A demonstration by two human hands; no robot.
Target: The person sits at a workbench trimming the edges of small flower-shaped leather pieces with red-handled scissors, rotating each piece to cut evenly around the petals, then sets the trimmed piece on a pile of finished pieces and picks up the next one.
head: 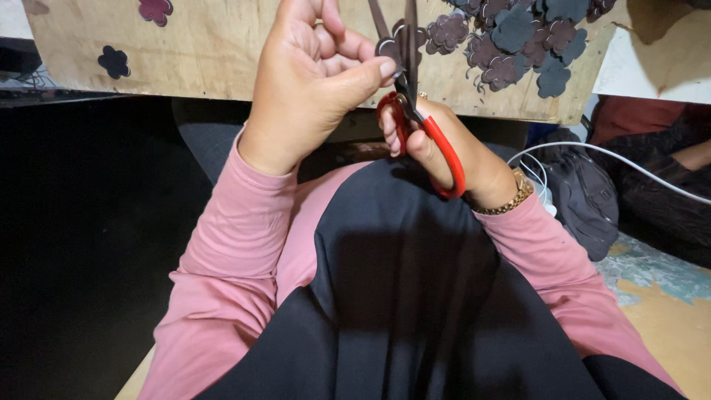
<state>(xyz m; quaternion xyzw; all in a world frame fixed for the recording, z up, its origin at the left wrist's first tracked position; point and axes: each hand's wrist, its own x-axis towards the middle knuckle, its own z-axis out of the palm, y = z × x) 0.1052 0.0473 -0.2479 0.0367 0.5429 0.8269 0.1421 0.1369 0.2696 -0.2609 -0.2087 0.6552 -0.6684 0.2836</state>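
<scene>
My right hand [474, 159] grips red-handled scissors [444, 152], fingers through the loops, blades pointing up and away. Between thumb and fingers of my left hand [311, 81] is pinched a small dark flower-shaped cutout [400, 41], right at the scissor blades. Both hands are raised in front of the edge of a wooden board [222, 52]. I wear pink sleeves and a gold bracelet [511, 200] on the right wrist. A black cloth [415, 296] covers my lap.
A heap of dark grey and maroon flower cutouts [518, 37] lies on the board's right part; single cutouts [115, 61] lie at the left. A dark bag [585, 200] and a white cable [629, 159] are to the right. Another person's arm [689, 155] shows at far right.
</scene>
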